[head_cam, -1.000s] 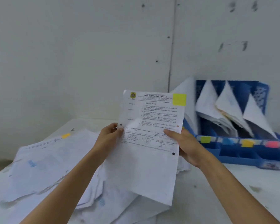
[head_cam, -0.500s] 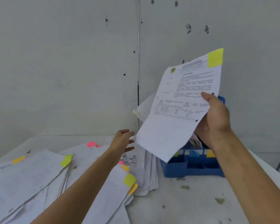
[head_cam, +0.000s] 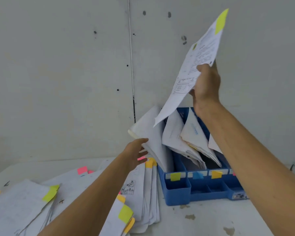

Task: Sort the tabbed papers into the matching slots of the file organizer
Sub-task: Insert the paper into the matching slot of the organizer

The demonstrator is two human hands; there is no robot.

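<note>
The right hand [head_cam: 205, 86] grips a paper [head_cam: 194, 70] with a yellow tab [head_cam: 220, 21], high above the blue file box [head_cam: 177, 195]. The left hand [head_cam: 134, 150] is flat, fingers out, touching the sheets [head_cam: 152, 133] in the box's left slot. The box sits at the table's [head_cam: 203, 222] back edge. More tabbed papers [head_cam: 24, 201] lie across the left side.

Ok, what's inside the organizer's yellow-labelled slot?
A thick stack of white papers, leaning left, touched by the left hand. Their tabs and the slot floor are covered. The right hand holds the yellow-tabbed sheet above it.
</note>
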